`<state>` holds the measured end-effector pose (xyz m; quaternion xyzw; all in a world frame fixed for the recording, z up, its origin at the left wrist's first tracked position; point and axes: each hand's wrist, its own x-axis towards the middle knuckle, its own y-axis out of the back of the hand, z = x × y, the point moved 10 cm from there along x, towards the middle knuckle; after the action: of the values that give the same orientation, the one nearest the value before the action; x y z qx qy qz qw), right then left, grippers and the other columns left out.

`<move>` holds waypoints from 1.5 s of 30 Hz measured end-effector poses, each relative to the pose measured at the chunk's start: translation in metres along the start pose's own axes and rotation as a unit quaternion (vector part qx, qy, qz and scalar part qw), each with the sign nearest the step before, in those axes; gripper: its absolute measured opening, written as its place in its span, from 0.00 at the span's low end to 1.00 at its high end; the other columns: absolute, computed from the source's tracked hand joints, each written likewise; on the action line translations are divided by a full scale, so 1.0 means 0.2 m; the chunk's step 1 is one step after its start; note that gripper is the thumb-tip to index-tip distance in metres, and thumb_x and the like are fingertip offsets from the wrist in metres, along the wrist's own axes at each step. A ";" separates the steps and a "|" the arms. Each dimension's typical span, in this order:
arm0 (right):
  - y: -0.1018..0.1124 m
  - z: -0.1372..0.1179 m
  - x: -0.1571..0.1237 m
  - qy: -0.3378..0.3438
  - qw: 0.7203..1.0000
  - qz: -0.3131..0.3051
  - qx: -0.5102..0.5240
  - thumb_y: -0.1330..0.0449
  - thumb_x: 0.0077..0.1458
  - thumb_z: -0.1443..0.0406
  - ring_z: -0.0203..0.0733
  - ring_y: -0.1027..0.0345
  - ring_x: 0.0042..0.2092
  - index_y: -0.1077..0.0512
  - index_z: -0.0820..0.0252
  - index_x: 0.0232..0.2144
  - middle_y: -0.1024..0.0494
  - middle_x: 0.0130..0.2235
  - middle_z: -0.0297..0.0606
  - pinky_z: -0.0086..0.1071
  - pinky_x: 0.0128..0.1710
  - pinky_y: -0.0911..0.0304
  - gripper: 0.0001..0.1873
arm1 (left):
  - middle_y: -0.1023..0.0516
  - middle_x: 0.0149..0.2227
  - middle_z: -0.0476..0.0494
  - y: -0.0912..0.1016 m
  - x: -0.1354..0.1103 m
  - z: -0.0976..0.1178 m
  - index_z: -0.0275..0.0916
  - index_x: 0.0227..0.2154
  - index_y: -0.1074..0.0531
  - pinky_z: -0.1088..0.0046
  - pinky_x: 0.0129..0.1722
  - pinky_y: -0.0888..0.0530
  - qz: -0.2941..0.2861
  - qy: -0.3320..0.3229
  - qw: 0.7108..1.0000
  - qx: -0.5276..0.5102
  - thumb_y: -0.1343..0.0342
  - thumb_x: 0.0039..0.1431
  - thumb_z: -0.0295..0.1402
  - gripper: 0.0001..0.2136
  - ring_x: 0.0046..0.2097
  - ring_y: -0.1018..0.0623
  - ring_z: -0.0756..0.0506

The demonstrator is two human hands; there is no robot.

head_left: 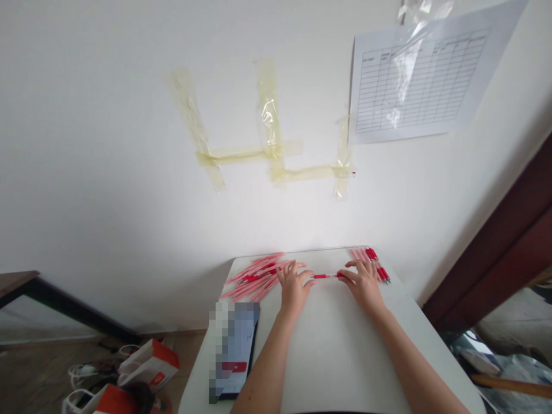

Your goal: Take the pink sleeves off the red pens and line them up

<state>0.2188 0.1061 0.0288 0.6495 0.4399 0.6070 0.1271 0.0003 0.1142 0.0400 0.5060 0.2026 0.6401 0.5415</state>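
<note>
A red pen with a clear middle lies level across the gap between my hands, over the white table. My left hand pinches its left end between thumb and index finger, the other fingers spread. At the right end, my right hand closes thumb and fingertips on the red part. Beside my left hand lies a loose pile of pink pen sleeves, with a few red pens among them. Just past my right hand several red pens lie in a row near more pink sleeves, partly covered by my fingers.
A phone, partly pixelated, lies on the left of the white table. The wall behind carries yellowish tape and a printed sheet. Red-and-white bags stand on the floor at left; dark red wood rises at right.
</note>
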 end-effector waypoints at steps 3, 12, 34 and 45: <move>-0.02 -0.03 0.00 0.022 0.999 -0.021 0.018 0.40 0.62 0.55 0.51 0.37 0.53 0.19 0.41 0.38 0.24 0.47 0.37 0.54 0.60 0.47 0.09 | 0.22 0.52 0.47 -0.01 0.00 0.01 0.53 0.37 0.18 0.38 0.66 0.51 0.000 -0.007 1.000 -0.012 0.32 0.53 0.37 0.07 0.64 0.35 0.35; 0.00 -0.06 0.01 0.030 0.999 -0.014 0.008 0.38 0.61 0.57 0.51 0.37 0.53 0.19 0.40 0.36 0.23 0.45 0.35 0.55 0.61 0.50 0.06 | 0.20 0.51 0.51 0.01 0.00 0.02 0.54 0.28 0.18 0.32 0.66 0.59 0.011 -0.018 1.000 -0.005 0.35 0.56 0.35 0.05 0.63 0.35 0.34; 0.06 0.00 0.00 0.008 0.998 0.055 -0.016 0.37 0.60 0.57 0.51 0.38 0.53 0.19 0.41 0.38 0.23 0.44 0.36 0.56 0.60 0.49 0.06 | 0.25 0.57 0.50 0.04 0.00 0.01 0.51 0.32 0.19 0.29 0.65 0.53 0.008 0.006 0.999 0.052 0.40 0.61 0.38 0.05 0.64 0.36 0.34; 0.04 0.05 0.00 -0.005 0.999 0.041 -0.019 0.38 0.61 0.56 0.52 0.39 0.53 0.19 0.40 0.38 0.23 0.46 0.36 0.56 0.60 0.49 0.07 | 0.26 0.58 0.50 0.04 0.01 -0.03 0.52 0.32 0.19 0.28 0.65 0.55 0.002 0.019 0.999 0.051 0.39 0.61 0.39 0.05 0.65 0.37 0.35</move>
<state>0.2318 0.1044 0.0325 0.6670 0.4009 0.6171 0.1168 -0.0080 0.1147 0.0454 0.5209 0.2442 0.6394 0.5101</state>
